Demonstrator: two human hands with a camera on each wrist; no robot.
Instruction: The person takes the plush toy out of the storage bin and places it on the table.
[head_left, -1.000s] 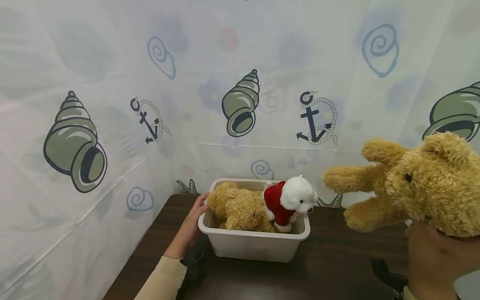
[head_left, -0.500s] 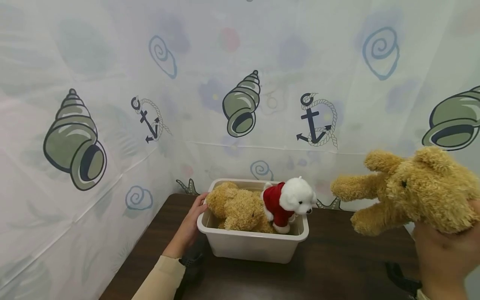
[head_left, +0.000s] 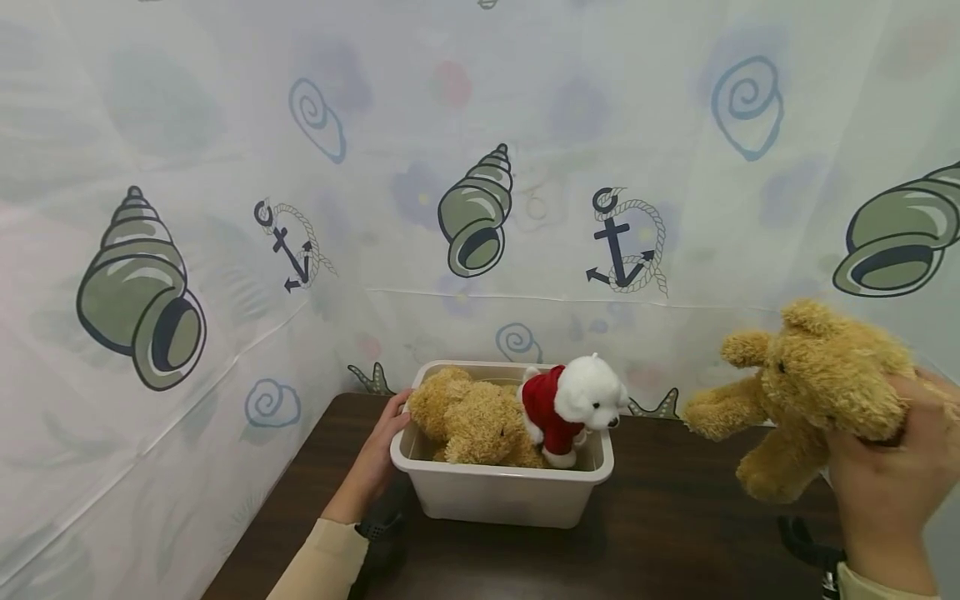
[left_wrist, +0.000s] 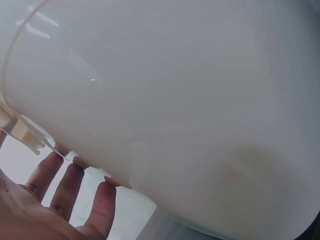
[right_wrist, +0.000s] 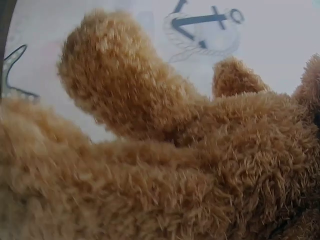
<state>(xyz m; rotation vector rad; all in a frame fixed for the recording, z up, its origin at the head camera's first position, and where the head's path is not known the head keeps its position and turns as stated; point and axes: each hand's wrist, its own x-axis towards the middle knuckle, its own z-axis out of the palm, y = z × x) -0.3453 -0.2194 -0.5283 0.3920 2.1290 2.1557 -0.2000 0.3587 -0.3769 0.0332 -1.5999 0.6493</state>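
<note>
My right hand (head_left: 896,458) grips a golden-brown plush toy (head_left: 817,375) by its head, above the table on the right. The toy is tilted sideways, its limbs pointing left toward the bin; in the right wrist view its curly fur (right_wrist: 130,80) fills most of the picture. At the left end of a white plastic bin (head_left: 502,496), my left hand (head_left: 378,446) holds the rim, and its fingers (left_wrist: 102,207) touch the outer wall in the left wrist view. Inside the bin lies another golden-brown plush (head_left: 480,421), beside a white plush dog (head_left: 592,392) in a red top.
Beneath the bin is a dark brown wooden table (head_left: 660,533). A pale curtain (head_left: 562,125) printed with shells and anchors hangs behind it and along the left side.
The right hand and its plush toy have lowered a little, and the toy's limbs have tipped downward. The left hand stays at the bin's rim. The view has shifted slightly.
</note>
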